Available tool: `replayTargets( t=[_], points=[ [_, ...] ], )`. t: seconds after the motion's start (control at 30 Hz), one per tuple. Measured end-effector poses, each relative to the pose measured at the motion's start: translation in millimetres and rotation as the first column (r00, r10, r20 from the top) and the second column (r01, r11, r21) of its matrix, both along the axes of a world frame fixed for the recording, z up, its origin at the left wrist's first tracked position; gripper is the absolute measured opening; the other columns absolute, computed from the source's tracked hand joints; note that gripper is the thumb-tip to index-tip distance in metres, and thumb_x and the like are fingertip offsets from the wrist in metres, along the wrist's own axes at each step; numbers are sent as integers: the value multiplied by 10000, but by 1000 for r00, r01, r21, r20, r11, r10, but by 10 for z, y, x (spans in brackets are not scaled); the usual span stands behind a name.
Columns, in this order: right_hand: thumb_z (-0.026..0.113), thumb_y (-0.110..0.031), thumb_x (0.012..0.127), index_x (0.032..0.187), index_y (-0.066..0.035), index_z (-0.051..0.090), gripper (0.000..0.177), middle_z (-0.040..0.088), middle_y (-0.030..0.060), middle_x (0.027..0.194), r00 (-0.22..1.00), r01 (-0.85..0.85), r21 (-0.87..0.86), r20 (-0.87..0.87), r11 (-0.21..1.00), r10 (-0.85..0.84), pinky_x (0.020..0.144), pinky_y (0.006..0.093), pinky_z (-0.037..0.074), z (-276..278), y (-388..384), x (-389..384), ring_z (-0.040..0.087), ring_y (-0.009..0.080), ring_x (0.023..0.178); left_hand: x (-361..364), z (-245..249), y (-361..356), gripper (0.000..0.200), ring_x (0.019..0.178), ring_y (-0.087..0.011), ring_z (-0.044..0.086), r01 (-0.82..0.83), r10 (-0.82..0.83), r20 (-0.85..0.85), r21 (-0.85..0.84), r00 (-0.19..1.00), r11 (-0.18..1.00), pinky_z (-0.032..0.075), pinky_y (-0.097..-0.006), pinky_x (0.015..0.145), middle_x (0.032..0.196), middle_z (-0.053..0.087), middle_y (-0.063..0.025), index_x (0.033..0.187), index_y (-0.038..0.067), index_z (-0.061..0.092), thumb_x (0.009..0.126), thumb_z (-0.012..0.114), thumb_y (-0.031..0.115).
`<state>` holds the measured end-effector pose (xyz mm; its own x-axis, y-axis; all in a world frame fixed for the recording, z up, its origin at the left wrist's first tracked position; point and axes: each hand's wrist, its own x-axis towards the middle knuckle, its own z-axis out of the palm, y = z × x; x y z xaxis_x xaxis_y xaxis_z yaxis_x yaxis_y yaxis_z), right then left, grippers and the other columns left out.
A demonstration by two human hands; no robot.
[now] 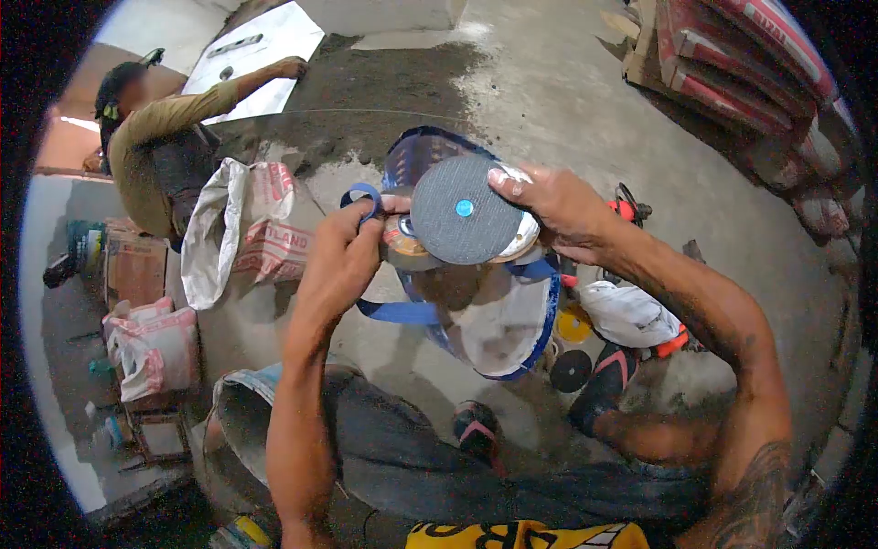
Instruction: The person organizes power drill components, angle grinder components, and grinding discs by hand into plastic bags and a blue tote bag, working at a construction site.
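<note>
My right hand (549, 210) is closed on a dark grey cutting disc (439, 220) with a blue centre, thumb on its face. A white-labelled disc edge (524, 240) shows behind it. My left hand (352, 247) pinches another cutting disc (402, 240) with an orange label, partly hidden behind the grey one. A blue strap (363, 192) loops by the left fingers. Below both hands stands a clear plastic bag (498, 334) with blue trim, its second strap (400, 312) hanging at the left.
A person (169, 146) crouches at upper left, reaching over a white tile (265, 55) beside wet mortar (384, 82). A cement sack (265, 220) lies nearby; stacked sacks (732, 73) stand upper right. By my foot are a black disc (571, 371), a yellow disc (573, 325) and a white bag (631, 313).
</note>
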<state>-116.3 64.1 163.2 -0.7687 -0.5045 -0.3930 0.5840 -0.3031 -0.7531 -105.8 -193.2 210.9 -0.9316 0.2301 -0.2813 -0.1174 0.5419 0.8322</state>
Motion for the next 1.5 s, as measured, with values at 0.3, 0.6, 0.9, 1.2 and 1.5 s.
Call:
replayTargets(
  t=[0.3, 0.6, 0.9, 1.2, 1.5],
  points=[
    [602, -270, 929, 1286, 29, 470, 485, 611, 117, 1149, 996, -40, -33, -85, 999, 37, 872, 340, 525, -26, 99, -59, 618, 185, 1006, -77, 171, 81, 262, 622, -57, 468, -195, 195, 67, -12, 979, 981, 375, -225, 501, 686, 477, 62, 808, 98, 572, 880, 651, 336],
    [632, -187, 903, 1244, 1, 518, 405, 646, 71, 1068, 995, 32, 50, -95, 998, -27, 829, 295, 524, -70, 345, -49, 633, 142, 922, -73, 62, -151, 233, 558, -47, 470, -324, 335, -133, 99, 933, 941, 354, -220, 504, 654, 539, 39, 890, 41, 596, 854, 685, 253],
    [592, -213, 934, 1203, -29, 538, 331, 630, 31, 1094, 998, 53, -49, -29, 997, -54, 781, 262, 506, -86, 189, -110, 614, 102, 938, -6, 74, 18, 217, 573, -59, 493, -192, 193, -119, 14, 974, 981, 379, -224, 523, 661, 571, 18, 866, 27, 616, 854, 675, 236],
    [545, -193, 958, 1234, 10, 527, 343, 643, 60, 1039, 972, 235, 33, 2, 971, -235, 774, 265, 507, -76, -3, -86, 619, 121, 877, -45, 95, 108, 211, 617, -63, 486, -81, 84, -36, 80, 996, 994, 374, -227, 564, 682, 530, 24, 823, 51, 579, 901, 607, 245],
    [534, -224, 953, 1233, 1, 547, 360, 628, 102, 1106, 923, 286, 349, -351, 892, -159, 852, 281, 459, 63, -313, 31, 582, 147, 975, -22, 102, 377, 297, 679, -79, 524, -212, 194, -189, -78, 963, 974, 437, -248, 627, 747, 573, 8, 934, 27, 594, 863, 676, 303]
  ],
)
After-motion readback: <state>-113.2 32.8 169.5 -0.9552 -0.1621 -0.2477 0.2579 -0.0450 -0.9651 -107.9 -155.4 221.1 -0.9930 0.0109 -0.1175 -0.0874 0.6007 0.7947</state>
